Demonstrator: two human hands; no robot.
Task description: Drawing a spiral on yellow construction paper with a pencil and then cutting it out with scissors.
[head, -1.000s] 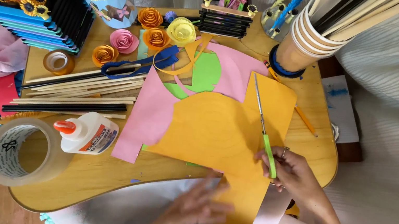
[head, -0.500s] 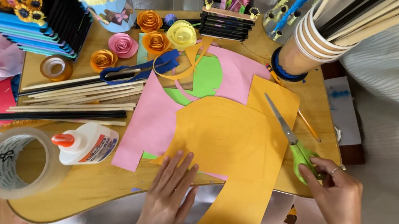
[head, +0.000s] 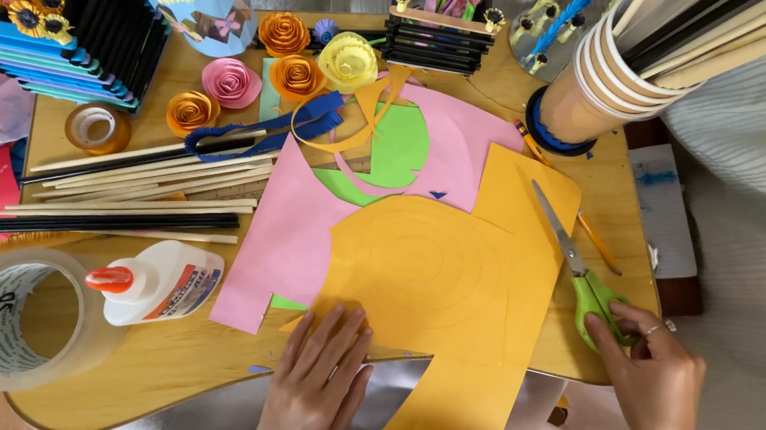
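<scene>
Orange paper dominates the middle of the round wooden table (head: pixel 599 192): a large orange paper sheet (head: pixel 438 284), faintly marked with a pencilled spiral, lies flat with its lower strip hanging over the near table edge. It is pinned at its lower left corner by the left hand (head: pixel 317 382), which is laid flat with fingers spread, grasping nothing. Just right of the orange sheet, the green-handled scissors (head: pixel 578 264) lie on the table with blades nearly closed and pointing away; their handle is covered by the fingers of the right hand (head: pixel 648 371), curled over the loops, though it cannot be told whether the fingers are threaded through.

The step in hand is judged to be the taking up of the scissors while the sheet is steadied. For a cut to be made, the scissors would have to be lifted, opened and brought to the sheet's edge, with the sheet held or raised by the other hand.

Under the orange sheet's left side a pink paper sheet (head: pixel 284 236) is partly covered, and beyond it a green paper piece (head: pixel 393 151) is mostly hidden. Left of the orange sheet, a white glue bottle with an orange cap (head: pixel 155 282) and a clear tape roll (head: pixel 8 321) are seen. The spiral line is faint and hard to trace.
</scene>
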